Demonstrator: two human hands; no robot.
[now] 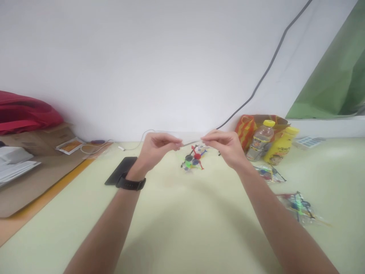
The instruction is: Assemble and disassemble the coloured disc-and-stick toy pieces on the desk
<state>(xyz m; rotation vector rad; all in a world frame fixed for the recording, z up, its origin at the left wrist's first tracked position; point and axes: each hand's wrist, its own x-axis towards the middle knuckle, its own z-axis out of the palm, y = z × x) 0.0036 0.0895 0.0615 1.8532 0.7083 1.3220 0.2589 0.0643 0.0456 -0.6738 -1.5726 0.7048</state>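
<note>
The pile of coloured pieces (195,161) looks like smooth plastic, its red disc (197,156) faintly glossy. Just above the pile, the thin strip (190,143) is too blurred for its material to tell. Beneath the pile, the tabletop (182,217) is smooth with a soft sheen; behind it, the wall (142,68) looks matt. Left of the pile are matt brown cardboard (54,139), white paper (17,163) and soft red cloth (31,110). Right of it are a glossy, clear plastic bottle (260,141) and crinkly, shiny film packets (300,205).
</note>
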